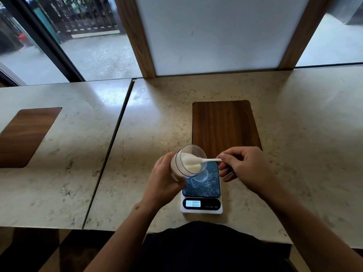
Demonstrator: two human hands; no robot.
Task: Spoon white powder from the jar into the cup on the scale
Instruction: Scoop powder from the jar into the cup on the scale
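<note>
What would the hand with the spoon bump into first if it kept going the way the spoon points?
Probably the white powder in the tilted jar. The right hand aims the white spoon leftward into the jar's open mouth, and the bowl looks already at the powder, though depth is unclear.

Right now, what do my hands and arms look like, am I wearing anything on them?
Both forearms are bare to the bottom edge of the picture: no sleeves, gloves, watch or rings visible. The left hand has a small dark mark just below the wrist. The right hand shows no markings. Dark clothing shows between the arms.
</note>
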